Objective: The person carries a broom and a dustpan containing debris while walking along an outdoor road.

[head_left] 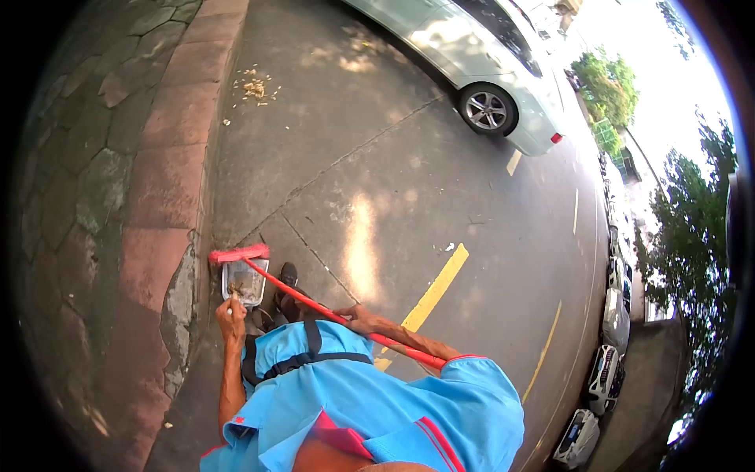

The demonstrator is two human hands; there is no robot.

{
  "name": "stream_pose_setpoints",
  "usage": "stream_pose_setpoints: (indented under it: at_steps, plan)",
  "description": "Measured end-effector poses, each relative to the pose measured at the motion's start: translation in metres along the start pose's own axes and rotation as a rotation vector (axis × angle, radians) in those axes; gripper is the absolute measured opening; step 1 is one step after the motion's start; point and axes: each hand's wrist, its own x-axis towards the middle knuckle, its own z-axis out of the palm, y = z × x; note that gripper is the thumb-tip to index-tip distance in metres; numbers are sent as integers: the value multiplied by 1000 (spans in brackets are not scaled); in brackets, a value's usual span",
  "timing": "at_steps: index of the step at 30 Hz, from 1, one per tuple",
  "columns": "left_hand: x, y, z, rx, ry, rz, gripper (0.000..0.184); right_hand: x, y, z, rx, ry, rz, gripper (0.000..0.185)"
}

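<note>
My left hand is closed around the pale handle of a dustpan, whose white-edged tray lies low beside the curb with some dry debris inside. Across the tray's far edge rests the red head of a broom. Its long red handle slants down to the right, passing in front of my body. My right hand holds that handle near my waist, and the handle continues along my forearm.
A reddish stone curb runs along the left, with paving beyond it. Scattered litter lies on the asphalt near the curb. A silver car stands ahead. My shoes are beside the dustpan. Parked cars line the right.
</note>
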Motion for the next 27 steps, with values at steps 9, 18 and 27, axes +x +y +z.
stream_pose_setpoints:
  at_steps: [9,18,27]
  plan:
    - [8,-9,-8,12,-36,42,48,15,-6,-29,334,309,25,61]
    - [8,-14,-11,-19,-49,27,46,70,24,-9,473,370,-15,43]
    - [6,-8,-1,34,-93,53,44,-3,-20,10,393,-84,51,56]
